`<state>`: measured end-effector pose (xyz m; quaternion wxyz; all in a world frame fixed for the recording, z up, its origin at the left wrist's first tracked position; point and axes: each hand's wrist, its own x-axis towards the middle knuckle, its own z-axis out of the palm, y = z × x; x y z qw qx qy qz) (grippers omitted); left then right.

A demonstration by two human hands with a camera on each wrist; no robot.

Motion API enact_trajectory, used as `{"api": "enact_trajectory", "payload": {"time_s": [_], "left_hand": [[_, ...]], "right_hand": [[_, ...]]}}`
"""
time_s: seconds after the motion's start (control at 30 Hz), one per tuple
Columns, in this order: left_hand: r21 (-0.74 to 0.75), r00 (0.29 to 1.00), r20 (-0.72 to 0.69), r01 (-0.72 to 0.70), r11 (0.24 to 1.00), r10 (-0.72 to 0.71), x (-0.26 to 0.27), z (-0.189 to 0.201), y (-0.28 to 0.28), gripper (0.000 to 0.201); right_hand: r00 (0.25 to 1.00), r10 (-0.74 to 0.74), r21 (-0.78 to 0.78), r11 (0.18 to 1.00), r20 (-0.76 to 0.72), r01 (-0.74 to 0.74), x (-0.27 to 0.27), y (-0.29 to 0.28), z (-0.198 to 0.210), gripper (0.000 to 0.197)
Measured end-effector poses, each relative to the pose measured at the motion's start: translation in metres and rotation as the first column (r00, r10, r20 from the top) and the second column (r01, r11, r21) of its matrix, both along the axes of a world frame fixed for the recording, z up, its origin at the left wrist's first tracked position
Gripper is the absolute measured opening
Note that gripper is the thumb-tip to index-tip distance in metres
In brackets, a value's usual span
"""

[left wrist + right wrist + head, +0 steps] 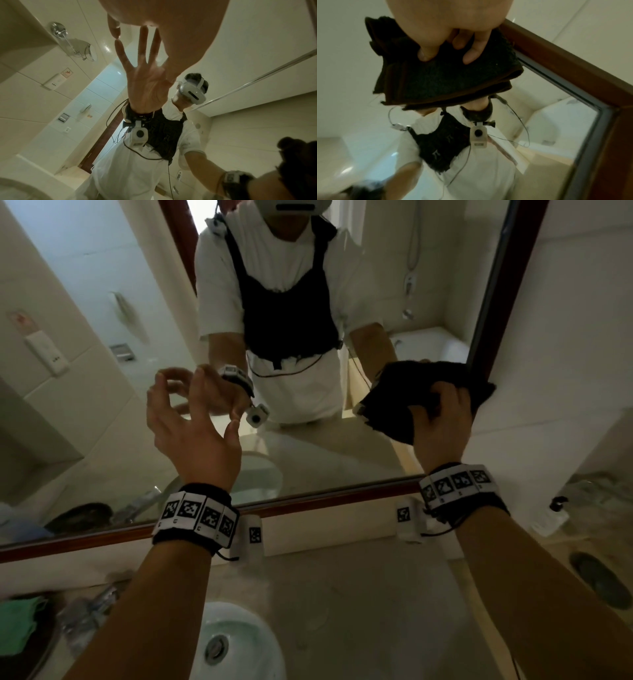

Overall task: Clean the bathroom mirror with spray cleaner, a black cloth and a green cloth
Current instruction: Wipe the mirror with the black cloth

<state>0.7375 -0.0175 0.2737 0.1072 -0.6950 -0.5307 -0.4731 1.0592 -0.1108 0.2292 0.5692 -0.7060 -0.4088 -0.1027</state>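
Mirror glass is taking the wipe at its lower right corner, where the right hand is curling thumb and fingers round the folded black cloth and holding it against the pane beside the wooden frame. The left hand is hovering empty, fingers spread, one fingertip meeting its reflection. That bare fingertip is likely risking a fresh smudge, and the bunched cloth may be missing the strip along the frame. The green cloth is lying by the basin.
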Motion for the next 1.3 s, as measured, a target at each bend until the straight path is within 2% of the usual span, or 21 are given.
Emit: {"api": "enact_trajectory", "payload": {"time_s": [0.17, 0.3, 0.43, 0.67, 0.87, 1.07, 1.3], "left_hand": [[-0.032, 1.000, -0.009, 0.018, 0.999, -0.019, -0.007, 0.003, -0.001, 0.087], [-0.025, 0.998, -0.026, 0.049, 0.999, -0.049, -0.015, 0.008, 0.000, 0.085], [-0.014, 0.992, -0.039, 0.118, 0.993, -0.118, -0.027, 0.015, 0.000, 0.081], [-0.037, 0.971, -0.053, 0.232, 0.972, -0.233, -0.058, 0.023, 0.001, 0.069], [0.003, 0.988, 0.002, 0.154, 0.988, -0.154, -0.103, 0.026, 0.005, 0.071], [-0.055, 0.999, 0.041, 0.038, 0.998, -0.035, -0.145, 0.014, 0.019, 0.074], [-0.056, 0.999, -0.002, 0.032, 0.998, -0.033, -0.163, 0.004, 0.042, 0.085]], "right_hand": [[0.994, -0.043, 0.040, 0.998, -0.105, 0.047, -0.005, 0.003, 0.018, 0.042], [0.990, -0.062, 0.054, 0.996, -0.128, 0.069, -0.018, 0.007, 0.034, 0.053], [0.998, -0.028, 0.063, 0.997, -0.060, 0.032, -0.041, 0.019, 0.053, 0.056], [0.990, 0.107, 0.116, 0.986, 0.091, -0.117, -0.106, 0.042, 0.071, 0.058], [0.976, 0.151, 0.076, 0.983, 0.160, -0.164, -0.157, 0.057, 0.076, 0.061], [0.964, 0.141, 0.022, 0.988, 0.225, -0.150, -0.211, 0.074, 0.078, 0.058], [0.928, 0.134, -0.015, 0.990, 0.348, -0.138, -0.252, 0.088, 0.069, 0.048]]}}
